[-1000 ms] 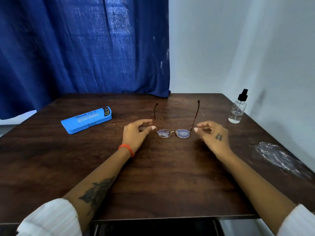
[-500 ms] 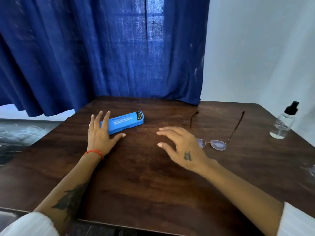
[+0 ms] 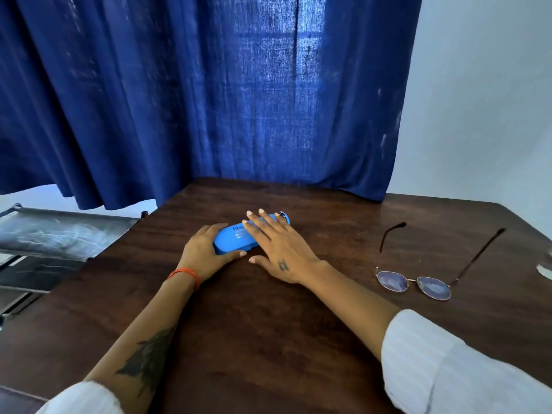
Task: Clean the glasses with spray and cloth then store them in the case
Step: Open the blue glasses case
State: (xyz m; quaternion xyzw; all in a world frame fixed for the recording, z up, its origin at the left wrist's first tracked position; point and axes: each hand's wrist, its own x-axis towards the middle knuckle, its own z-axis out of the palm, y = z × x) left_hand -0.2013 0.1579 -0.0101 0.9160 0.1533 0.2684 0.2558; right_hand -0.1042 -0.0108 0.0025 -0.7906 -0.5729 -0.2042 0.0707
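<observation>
Both hands on the blue glasses case (image 3: 236,238) mid-table: left hand (image 3: 206,253) cups its end, right hand (image 3: 276,246) lies spread flat on top. I'd brace left, pry the lid gently.

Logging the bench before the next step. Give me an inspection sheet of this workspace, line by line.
Surface: dark wooden table, worn grain, no spill seen in the centre.
Job's things: blue case lying closed on the table; glasses open, temples unfolded, lying apart to the right. Spray bottle and cloth not identifiable in view.
Clutter: a pale object cut off at the right edge, cannot tell what.
Hands: left hand wrapped around the near end of the case; right hand laid flat across its top.
Cables: nothing seen.
Surroundings: blue curtain behind, white wall to the right, a dark folding rack at left.
</observation>
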